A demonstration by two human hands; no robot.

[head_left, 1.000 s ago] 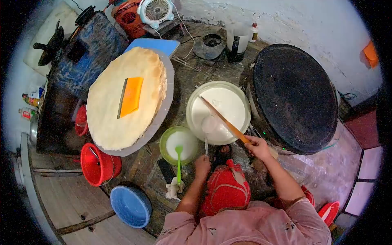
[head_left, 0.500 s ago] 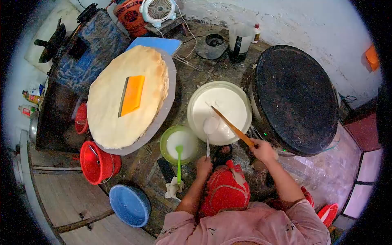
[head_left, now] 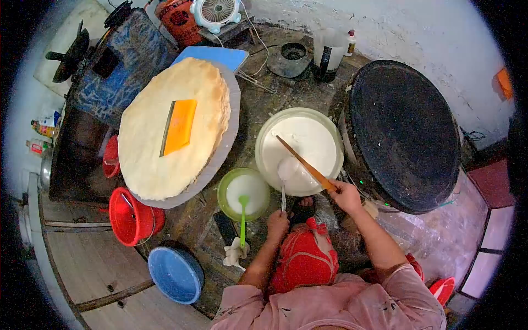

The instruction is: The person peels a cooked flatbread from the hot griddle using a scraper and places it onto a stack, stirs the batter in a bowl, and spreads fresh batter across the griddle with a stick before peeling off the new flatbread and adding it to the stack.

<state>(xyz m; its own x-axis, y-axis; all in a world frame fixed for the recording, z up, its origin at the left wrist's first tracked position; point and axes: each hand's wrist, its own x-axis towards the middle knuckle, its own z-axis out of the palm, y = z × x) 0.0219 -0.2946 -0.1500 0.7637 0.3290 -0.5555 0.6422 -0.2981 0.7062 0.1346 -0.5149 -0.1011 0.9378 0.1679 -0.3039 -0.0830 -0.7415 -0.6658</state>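
My left hand (head_left: 278, 224) is closed around the handle of a ladle (head_left: 284, 190), whose bowl rests in white batter (head_left: 308, 140). A large pale basin (head_left: 259, 144) holds this batter. Closed on a flat wooden stick (head_left: 302, 160), my right hand (head_left: 346, 197) keeps it slanted over the basin, its tip above or touching the batter; I cannot tell which. Left of the ladle stands a green bowl (head_left: 221, 197) of whitish liquid with a green spoon (head_left: 243, 220) in it. A black round griddle (head_left: 404, 135) sits right of my right hand.
At left, a stack of large thin pancakes (head_left: 143, 137) lies on a round grey board (head_left: 234, 115), with an orange scraper (head_left: 180, 126) on top. A red bucket (head_left: 124, 223) and a blue basin (head_left: 175, 275) stand nearer. Behind are a jug (head_left: 328, 55) and a fan (head_left: 215, 12).
My right hand has shifted slightly left and away from me, carrying the stick's tip further left over the batter. The ladle stays almost where it was. The view has shifted a little.
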